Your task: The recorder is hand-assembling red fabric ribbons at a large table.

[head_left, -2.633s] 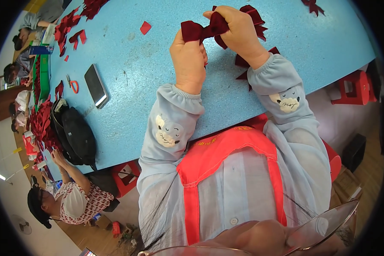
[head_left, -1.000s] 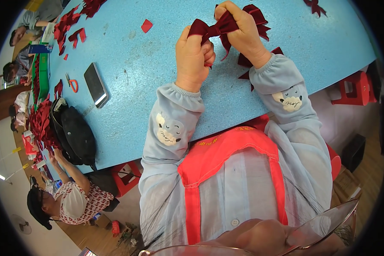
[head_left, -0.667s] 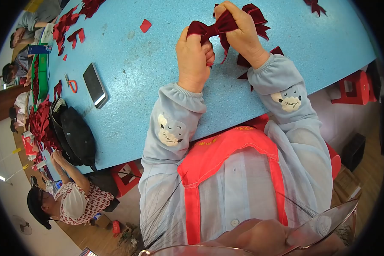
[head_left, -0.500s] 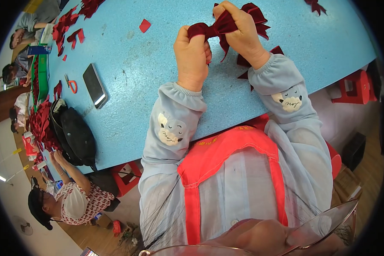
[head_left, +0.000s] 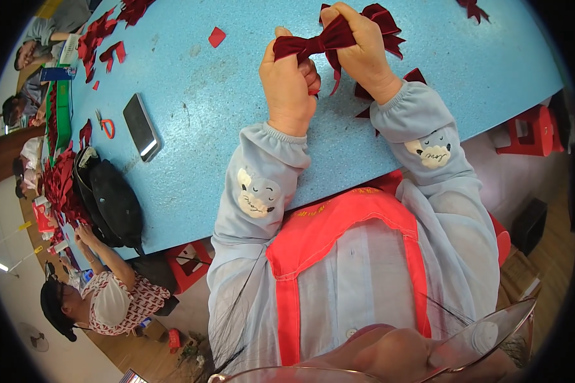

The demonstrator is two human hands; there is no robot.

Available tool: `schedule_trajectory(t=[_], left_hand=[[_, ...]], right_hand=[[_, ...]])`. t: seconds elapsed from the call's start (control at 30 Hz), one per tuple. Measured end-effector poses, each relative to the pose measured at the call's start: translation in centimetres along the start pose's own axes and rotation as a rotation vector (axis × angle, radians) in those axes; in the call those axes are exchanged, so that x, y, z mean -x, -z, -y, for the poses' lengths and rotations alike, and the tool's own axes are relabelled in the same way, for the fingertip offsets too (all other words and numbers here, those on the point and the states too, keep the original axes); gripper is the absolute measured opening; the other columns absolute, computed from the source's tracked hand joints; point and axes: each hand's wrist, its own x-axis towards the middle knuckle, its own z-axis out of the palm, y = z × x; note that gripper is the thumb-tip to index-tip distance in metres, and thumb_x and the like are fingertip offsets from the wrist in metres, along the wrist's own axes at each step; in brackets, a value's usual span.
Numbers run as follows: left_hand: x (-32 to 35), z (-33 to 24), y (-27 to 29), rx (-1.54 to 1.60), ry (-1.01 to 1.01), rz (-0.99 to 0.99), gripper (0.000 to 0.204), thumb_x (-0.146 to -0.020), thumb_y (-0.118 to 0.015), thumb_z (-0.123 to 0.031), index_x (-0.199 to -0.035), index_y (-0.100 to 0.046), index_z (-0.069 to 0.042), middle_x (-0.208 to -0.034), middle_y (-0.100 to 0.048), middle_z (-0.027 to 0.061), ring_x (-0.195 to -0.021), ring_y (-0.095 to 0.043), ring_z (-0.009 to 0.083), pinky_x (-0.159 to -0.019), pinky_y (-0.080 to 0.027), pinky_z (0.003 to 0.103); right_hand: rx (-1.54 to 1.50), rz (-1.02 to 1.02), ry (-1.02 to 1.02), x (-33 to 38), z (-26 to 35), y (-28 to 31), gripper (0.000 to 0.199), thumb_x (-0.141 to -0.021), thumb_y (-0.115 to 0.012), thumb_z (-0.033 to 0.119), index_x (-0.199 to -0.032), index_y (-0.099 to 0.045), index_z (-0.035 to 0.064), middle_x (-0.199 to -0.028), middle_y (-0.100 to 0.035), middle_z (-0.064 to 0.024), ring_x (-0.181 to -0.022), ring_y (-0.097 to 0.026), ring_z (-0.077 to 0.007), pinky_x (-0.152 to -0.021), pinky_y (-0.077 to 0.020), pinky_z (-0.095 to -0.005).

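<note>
A dark red velvet bow (head_left: 317, 45) is stretched between my two hands above the blue table (head_left: 198, 121). My left hand (head_left: 286, 92) pinches the bow's left loop, its thumb up along the fabric and its other fingers curled. On the right side my right hand (head_left: 362, 54) grips the other loop. One ribbon tail hangs below the knot, between the hands. Just beyond my right hand lies another dark red bow (head_left: 383, 25). More dark red ribbon (head_left: 414, 76) lies partly hidden under my right wrist.
Left of my arms lie a phone (head_left: 141, 127), orange-handled scissors (head_left: 107, 126) and a black bag (head_left: 112, 201). Red ribbon pieces (head_left: 64, 182) are heaped near a green bin (head_left: 61, 115). A red scrap (head_left: 216, 37) lies farther off. Another person (head_left: 108, 290) works at the left edge.
My left hand has shifted its grip on the left loop, with the thumb lifted and more of the loop showing. My right hand stays nearly still.
</note>
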Motion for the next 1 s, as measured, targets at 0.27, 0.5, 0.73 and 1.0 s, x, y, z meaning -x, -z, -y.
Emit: schedule_trajectory(t=[0.27, 0.5, 0.73, 1.0], left_hand=[[-0.1, 0.0, 0.3, 0.057, 0.034, 0.029, 0.035, -0.094, -0.042, -0.036, -0.07, -0.036, -0.012, -0.05, -0.028, -0.0042, -0.04, -0.022, 0.0063, -0.037, -0.018, 0.023], [-0.1, -0.1, 0.3, 0.091, 0.049, 0.03, 0.035, -0.094, -0.041, -0.036, -0.07, -0.035, -0.012, -0.049, -0.027, -0.0043, -0.039, -0.021, 0.0065, -0.037, -0.018, 0.023], [0.0, -0.1, 0.2, -0.007, -0.058, 0.017, 0.027, -0.094, -0.044, -0.029, -0.074, -0.04, -0.01, -0.05, -0.033, -0.0034, -0.039, -0.025, 0.0052, -0.035, -0.021, 0.022], [-0.1, 0.2, 0.9, -0.156, -0.21, 0.084, 0.013, -0.091, -0.048, -0.017, -0.085, -0.048, -0.005, -0.055, -0.043, -0.002, -0.042, -0.034, 0.0035, -0.036, -0.027, 0.02]], right_hand=[[-0.036, -0.002, -0.026, 0.1, -0.1, -0.1, 0.007, -0.076, -0.052, 0.008, -0.076, -0.049, 0.0024, -0.062, -0.048, -0.0143, -0.055, -0.05, -0.0283, -0.053, -0.0392, -0.0311], [-0.041, 0.004, -0.051, 0.2, -0.3, -0.2, 0.007, -0.076, -0.052, 0.008, -0.076, -0.049, 0.0025, -0.062, -0.048, -0.0136, -0.055, -0.05, -0.0258, -0.053, -0.0394, -0.0306], [-0.095, 0.061, -0.092, 0.0, -0.5, 0.1, 0.007, -0.077, -0.051, 0.008, -0.079, -0.052, 0.0015, -0.064, -0.053, -0.0092, -0.058, -0.052, -0.0179, -0.055, -0.0407, -0.0282], [-0.328, 0.197, -0.279, 0.4, -1.9, -0.6, 0.018, -0.088, -0.051, 0.014, -0.083, -0.059, -0.0004, -0.073, -0.059, -0.0005, -0.064, -0.051, -0.0075, -0.059, -0.0408, -0.0206]])
